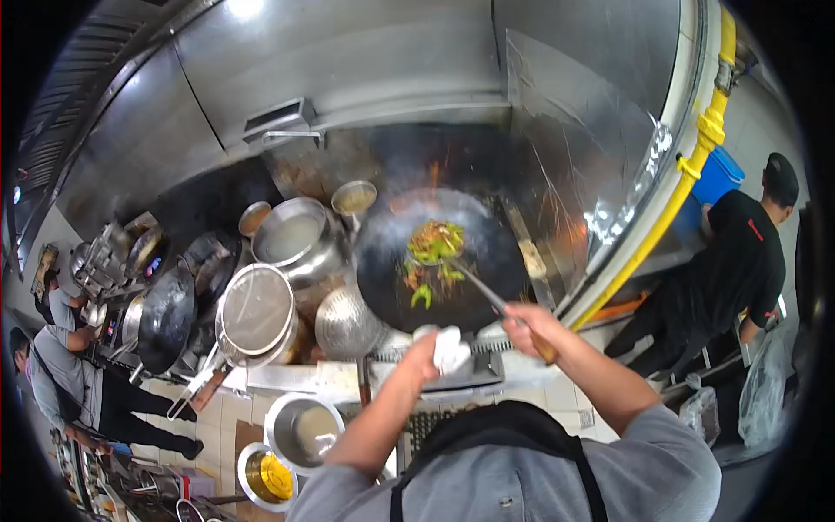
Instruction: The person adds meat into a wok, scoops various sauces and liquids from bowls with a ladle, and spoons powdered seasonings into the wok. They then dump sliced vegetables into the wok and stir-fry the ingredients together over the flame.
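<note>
A large dark wok (391,291) sits on the stove, holding green and brownish-orange food (437,239). My right hand (532,329) is closed round the wooden handle of a long metal ladle (487,294), whose head reaches into the food. At the wok's near edge my left hand (424,355) is closed on a white cloth (450,350). The wok's rim beneath the cloth is partly hidden. Left of the wok lies a perforated metal skimmer (346,324) with its handle toward me.
A mesh strainer (257,309) and a large pot (291,233) stand to the left. Metal bowls (304,429) sit low at front left. A co-worker in black (739,252) stands at right; others (78,374) work at far left. A yellow pipe (648,257) runs along the right.
</note>
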Demonstrator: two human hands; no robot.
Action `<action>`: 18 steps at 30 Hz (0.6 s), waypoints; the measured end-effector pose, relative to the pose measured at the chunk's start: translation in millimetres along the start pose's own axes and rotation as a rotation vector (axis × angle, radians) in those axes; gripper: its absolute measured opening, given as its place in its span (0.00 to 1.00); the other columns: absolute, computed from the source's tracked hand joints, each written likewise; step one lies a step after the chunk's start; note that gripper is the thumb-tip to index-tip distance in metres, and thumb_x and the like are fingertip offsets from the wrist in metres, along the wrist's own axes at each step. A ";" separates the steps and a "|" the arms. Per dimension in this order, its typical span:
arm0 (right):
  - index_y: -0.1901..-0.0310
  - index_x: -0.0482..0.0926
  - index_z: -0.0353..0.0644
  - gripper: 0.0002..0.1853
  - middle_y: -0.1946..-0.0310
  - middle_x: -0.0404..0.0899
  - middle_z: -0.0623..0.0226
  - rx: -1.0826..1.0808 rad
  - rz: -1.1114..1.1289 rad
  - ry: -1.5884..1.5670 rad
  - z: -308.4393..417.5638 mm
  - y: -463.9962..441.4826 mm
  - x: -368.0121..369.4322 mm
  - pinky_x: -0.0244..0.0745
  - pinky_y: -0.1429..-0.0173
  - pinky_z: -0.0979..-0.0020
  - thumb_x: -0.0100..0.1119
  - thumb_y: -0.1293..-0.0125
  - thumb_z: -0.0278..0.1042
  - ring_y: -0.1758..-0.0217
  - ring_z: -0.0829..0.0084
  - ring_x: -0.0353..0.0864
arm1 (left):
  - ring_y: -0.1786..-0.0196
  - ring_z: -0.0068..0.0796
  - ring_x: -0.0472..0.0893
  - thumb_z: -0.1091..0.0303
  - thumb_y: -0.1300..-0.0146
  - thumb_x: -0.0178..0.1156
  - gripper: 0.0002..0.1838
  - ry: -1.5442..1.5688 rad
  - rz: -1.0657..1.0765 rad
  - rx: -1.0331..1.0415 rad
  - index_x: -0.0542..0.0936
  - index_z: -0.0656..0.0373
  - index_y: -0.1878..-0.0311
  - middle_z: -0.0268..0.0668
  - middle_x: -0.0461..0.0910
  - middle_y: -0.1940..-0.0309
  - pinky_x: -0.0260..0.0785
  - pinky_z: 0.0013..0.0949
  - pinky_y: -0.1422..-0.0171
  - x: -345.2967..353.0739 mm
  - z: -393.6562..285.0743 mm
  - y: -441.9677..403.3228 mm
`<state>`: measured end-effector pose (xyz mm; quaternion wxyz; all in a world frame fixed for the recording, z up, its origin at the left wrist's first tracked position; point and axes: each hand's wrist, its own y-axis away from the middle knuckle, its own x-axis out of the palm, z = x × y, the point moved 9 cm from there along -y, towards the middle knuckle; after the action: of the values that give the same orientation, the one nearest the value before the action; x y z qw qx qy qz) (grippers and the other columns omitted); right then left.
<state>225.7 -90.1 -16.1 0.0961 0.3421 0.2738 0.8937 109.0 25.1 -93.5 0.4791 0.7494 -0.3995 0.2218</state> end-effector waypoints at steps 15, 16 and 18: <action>0.65 0.63 0.40 0.09 0.79 0.63 0.77 0.240 0.008 -0.439 9.1 33.4 39.4 0.59 0.84 0.84 0.50 0.29 0.32 0.84 0.88 0.63 | 0.69 0.38 0.84 0.63 0.29 0.44 0.14 0.130 0.133 -0.065 0.78 0.56 0.66 0.36 0.82 0.71 0.82 0.43 0.62 20.3 -9.5 -42.8; 0.65 0.63 0.40 0.09 0.79 0.63 0.77 0.239 0.008 -0.443 2.6 33.7 40.5 0.59 0.84 0.84 0.50 0.29 0.32 0.84 0.88 0.63 | 0.69 0.38 0.84 0.62 0.28 0.44 0.15 0.153 0.188 0.005 0.79 0.57 0.64 0.36 0.82 0.70 0.82 0.42 0.61 0.9 4.4 -62.2; 0.56 0.65 0.35 0.09 0.76 0.65 0.75 0.223 -0.019 -0.544 -2.0 29.4 48.0 0.59 0.85 0.84 0.50 0.29 0.31 0.84 0.87 0.63 | 0.62 0.39 0.84 0.61 0.27 0.42 0.17 0.083 -0.011 0.032 0.78 0.59 0.52 0.39 0.83 0.63 0.80 0.45 0.55 -34.1 53.3 -69.4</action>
<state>188.9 -98.1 25.9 0.1362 0.5751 0.3374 0.7327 142.8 6.0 -179.0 0.4845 0.7492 -0.3716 0.2567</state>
